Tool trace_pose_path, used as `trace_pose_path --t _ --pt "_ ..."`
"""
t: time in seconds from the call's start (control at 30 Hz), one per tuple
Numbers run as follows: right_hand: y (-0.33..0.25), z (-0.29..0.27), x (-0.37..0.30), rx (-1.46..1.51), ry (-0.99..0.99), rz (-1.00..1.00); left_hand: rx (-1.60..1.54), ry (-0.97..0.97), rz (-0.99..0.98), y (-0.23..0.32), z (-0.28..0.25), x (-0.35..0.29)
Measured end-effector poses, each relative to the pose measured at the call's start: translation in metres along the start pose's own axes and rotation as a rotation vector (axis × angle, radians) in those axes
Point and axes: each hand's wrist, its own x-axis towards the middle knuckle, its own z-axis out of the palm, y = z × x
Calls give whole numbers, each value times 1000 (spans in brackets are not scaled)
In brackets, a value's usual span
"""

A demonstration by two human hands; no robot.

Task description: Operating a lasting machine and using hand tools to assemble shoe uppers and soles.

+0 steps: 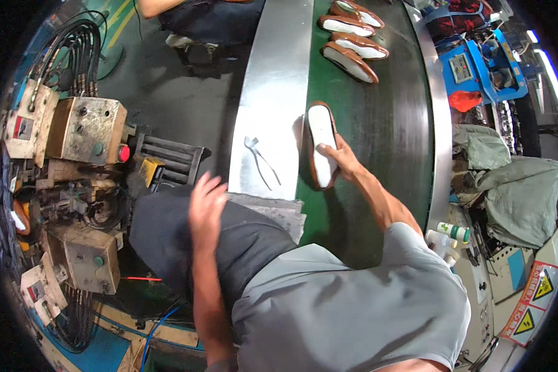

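My right hand point(339, 156) grips a brown shoe point(321, 133) by its side, thumb pressed on the white bottom. The shoe is bottom up, over the green conveyor belt point(378, 124) beside the metal ledge. My left hand point(208, 204) hangs above my thigh, slightly blurred, fingers apart and holding nothing. Between the two hands, a pair of pliers point(261, 162) lies on the shiny metal ledge point(273, 80). Farther up the belt, several more brown shoes point(353, 43) rest with their white bottoms showing.
At the left stands a machine with worn control boxes point(87, 130), a red button point(124, 153) and black hoses; another brown shoe point(20, 217) sits in it. Grey cloth point(270, 212) covers the ledge's near end. Bottles point(443, 239) and covered equipment point(521, 198) line the right. Another person point(214, 22) sits at the top.
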Motion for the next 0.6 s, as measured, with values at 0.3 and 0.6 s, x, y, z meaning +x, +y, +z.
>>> trace_pose_path --t 0.3,0.6 --pt "-86 302 -37 153 -314 -102 265 583 257 17 -4 20" --pt "-80 364 -96 -445 -759 -132 -186 633 198 28 -108 -114"
